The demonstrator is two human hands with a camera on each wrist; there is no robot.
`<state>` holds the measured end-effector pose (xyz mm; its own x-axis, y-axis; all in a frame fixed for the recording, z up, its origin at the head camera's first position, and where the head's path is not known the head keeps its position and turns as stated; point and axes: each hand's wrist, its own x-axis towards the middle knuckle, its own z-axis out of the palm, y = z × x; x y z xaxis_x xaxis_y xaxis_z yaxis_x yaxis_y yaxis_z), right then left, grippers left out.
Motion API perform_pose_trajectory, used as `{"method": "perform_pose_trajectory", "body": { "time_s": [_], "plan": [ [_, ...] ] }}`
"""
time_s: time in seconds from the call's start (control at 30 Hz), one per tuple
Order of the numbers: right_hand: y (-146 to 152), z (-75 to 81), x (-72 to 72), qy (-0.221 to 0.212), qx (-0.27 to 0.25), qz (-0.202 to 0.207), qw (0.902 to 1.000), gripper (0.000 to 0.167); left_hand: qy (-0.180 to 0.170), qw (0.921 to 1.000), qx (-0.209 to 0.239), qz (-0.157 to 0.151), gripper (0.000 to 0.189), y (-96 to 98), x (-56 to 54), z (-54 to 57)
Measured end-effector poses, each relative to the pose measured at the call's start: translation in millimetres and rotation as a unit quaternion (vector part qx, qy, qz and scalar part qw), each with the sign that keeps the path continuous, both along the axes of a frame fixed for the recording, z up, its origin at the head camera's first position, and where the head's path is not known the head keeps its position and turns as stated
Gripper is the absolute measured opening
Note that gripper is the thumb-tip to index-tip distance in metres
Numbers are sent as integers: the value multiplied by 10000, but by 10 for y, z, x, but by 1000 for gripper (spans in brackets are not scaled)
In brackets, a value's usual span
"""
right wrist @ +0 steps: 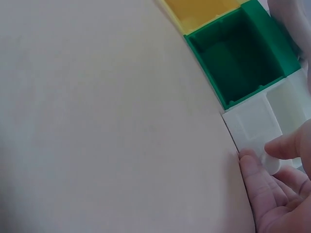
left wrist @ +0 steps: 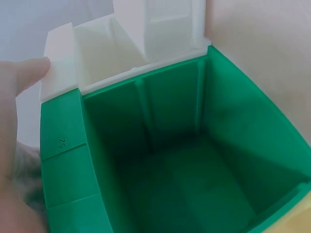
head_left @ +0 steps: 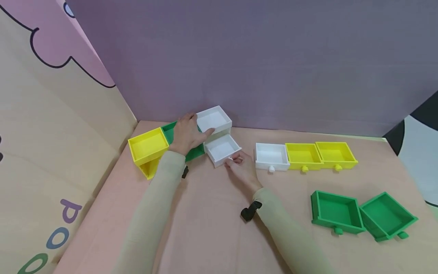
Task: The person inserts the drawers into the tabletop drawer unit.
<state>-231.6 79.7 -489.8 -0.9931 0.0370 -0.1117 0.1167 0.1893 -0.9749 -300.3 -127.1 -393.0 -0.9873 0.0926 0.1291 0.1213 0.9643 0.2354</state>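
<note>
The right hand [head_left: 243,169] pinches the round white knob [right wrist: 271,164] of a white drawer [head_left: 221,147] between thumb and fingers. The drawer sits partly inside a white case [head_left: 215,118]. Joined beside that case is a green case [head_left: 195,152] with a hollow inside, then a yellow case [head_left: 148,145] at the left end. My left hand [head_left: 187,134] lies over the green case, its thumb extended against the white case. In the left wrist view, the thumb [left wrist: 31,73] touches the white case's edge; the other fingers are mostly hidden behind the green case.
To the right stand another white drawer [head_left: 272,155] and two yellow drawers, left [head_left: 303,155] and right [head_left: 336,153], in a row. Nearer the front lie two green drawers, left [head_left: 337,211] and right [head_left: 388,217]. A grey-purple partition [head_left: 256,68] rises behind the pink tabletop [head_left: 205,228].
</note>
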Motion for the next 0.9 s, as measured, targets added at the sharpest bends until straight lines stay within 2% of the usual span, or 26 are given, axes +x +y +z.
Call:
{"method": "perform_pose_trajectory", "body": {
  "time_s": [0.27, 0.63, 0.77, 0.9],
  "plan": [
    [13, -4, 11, -36, 209, -121, 9997, 11, 21, 10000, -11, -78, 95, 46, 24, -23],
    [-2, 20, 7, -61, 523, -7, 9986, 17, 80, 9999, 14, -60, 94, 60, 57, -10],
    [11, 81, 61, 102, 1115, 91, 9937, 20, 62, 9999, 42, -86, 94, 59, 83, -9],
    [16, 127, 111, 443, 1793, 173, 9826, 20, 109, 9999, 116, -68, 93, 46, 107, 4]
  ]
}}
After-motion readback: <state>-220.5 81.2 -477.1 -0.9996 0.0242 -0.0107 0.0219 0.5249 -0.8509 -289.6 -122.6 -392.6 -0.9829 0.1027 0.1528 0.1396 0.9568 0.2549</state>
